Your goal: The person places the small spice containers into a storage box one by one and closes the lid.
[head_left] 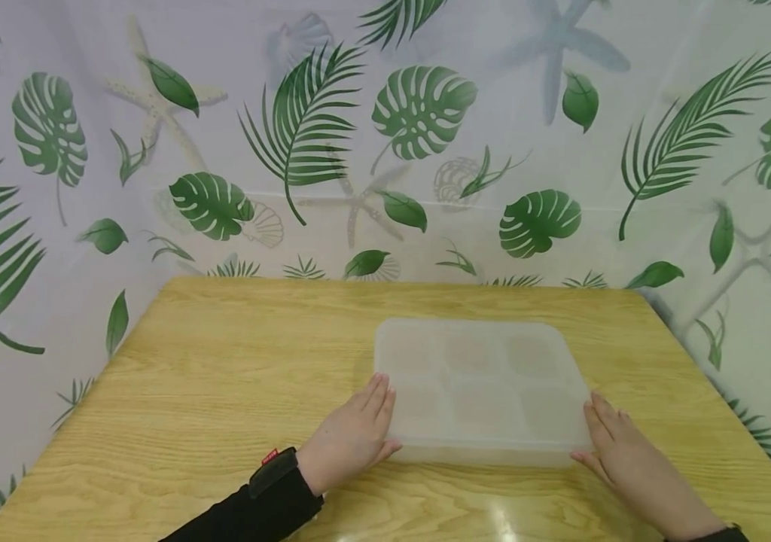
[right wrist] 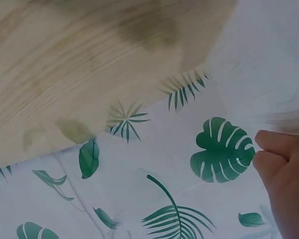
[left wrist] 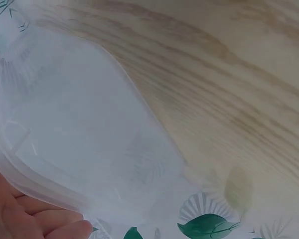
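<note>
A flat, translucent white plastic box with a frosted lid lies on the wooden table; faint outlines of several compartments show through it. My left hand grips its near left corner, fingers along the side and thumb round the front. At the opposite near corner, my right hand holds the right side the same way. The left wrist view has the pale box filling the left part, with bent fingers below its rim. In the right wrist view, curled fingers meet the box at the right edge.
The wood-grain table extends to both sides of the box and behind it. White sheeting printed with green leaves, starfish and shells stands round the back and sides of the table. A black band sits on my left wrist.
</note>
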Demonstrator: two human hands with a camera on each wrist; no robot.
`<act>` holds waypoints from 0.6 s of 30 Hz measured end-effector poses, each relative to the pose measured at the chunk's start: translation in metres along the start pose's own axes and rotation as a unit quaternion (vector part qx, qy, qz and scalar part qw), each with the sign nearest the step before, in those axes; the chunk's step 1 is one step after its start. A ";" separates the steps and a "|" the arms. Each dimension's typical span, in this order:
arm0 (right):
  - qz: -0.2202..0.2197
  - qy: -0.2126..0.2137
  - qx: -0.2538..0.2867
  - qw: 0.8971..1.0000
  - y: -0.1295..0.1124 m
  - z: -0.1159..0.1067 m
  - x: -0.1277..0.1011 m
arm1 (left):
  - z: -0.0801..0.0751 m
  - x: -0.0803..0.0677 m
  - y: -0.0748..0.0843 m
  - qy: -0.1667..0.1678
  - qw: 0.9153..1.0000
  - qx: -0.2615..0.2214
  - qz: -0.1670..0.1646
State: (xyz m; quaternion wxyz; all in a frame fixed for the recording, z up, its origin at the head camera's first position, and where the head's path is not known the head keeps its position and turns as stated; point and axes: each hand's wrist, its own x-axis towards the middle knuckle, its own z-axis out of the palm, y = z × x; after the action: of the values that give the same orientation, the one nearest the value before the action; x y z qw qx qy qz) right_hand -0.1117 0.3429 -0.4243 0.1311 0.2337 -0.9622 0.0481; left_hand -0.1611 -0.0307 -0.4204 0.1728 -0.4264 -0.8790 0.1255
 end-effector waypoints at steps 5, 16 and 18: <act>-0.009 0.027 -0.009 1.000 0.002 0.006 -0.002 | 0.001 -0.001 0.000 0.010 1.000 0.001 0.002; -0.017 0.056 -0.006 0.998 0.003 0.010 -0.003 | 0.003 0.000 0.000 0.015 1.000 -0.007 0.001; -0.009 0.047 0.000 0.999 0.003 0.010 -0.003 | 0.003 0.000 -0.001 0.024 1.000 -0.008 0.004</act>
State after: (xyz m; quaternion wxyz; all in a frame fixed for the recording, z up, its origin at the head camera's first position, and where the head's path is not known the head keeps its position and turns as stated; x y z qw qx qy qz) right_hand -0.1122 0.3452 -0.4347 0.1766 0.2398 -0.9529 0.0575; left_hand -0.1630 -0.0313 -0.4228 0.1897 -0.4343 -0.8738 0.1089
